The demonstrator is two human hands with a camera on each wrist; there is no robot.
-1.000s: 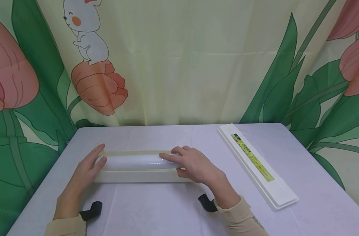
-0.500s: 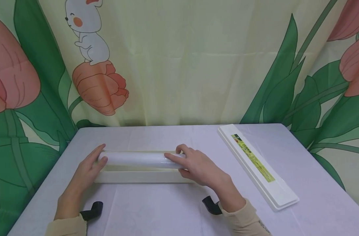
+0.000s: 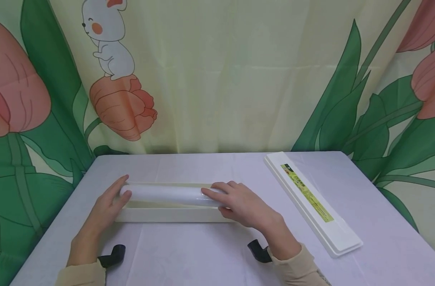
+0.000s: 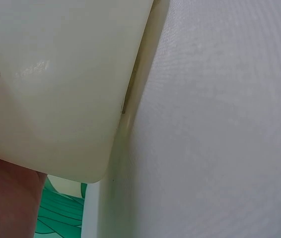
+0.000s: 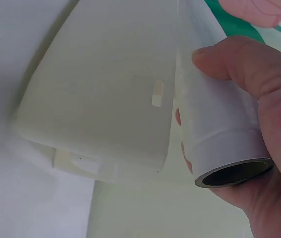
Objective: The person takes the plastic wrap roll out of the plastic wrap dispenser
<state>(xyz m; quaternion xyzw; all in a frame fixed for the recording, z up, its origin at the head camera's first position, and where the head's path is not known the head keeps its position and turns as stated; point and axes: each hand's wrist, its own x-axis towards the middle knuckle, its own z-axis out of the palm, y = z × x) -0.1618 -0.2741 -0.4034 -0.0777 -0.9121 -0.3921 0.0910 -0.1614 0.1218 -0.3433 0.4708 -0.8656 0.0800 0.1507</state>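
Note:
A roll of clear plastic wrap [image 3: 167, 193] lies lengthwise at the opening of a long white box [image 3: 174, 215]. My right hand [image 3: 240, 203] grips the roll's right end, thumb and fingers on opposite sides of it. In the right wrist view, the roll [image 5: 217, 104] shows its dark hollow core and stands above the edge of the box [image 5: 105, 89]. My left hand [image 3: 104, 207] rests at the box's left end with fingers straight and thumb spread beside the roll's left end. The left wrist view shows the box wall [image 4: 56, 99] and only a bit of that hand.
A long white lid-like piece [image 3: 312, 202] with a yellow-green label lies slanted on the right of the white-covered table [image 3: 189, 254]. Behind the table hangs a curtain [image 3: 221, 79] printed with tulips and a rabbit. Black wrist mounts [image 3: 112, 256] stick out near both sleeves.
My right hand has shifted slightly right with the roll's right end, and more of the box's inside shows in front of the roll. My left hand stays at the box's left end.

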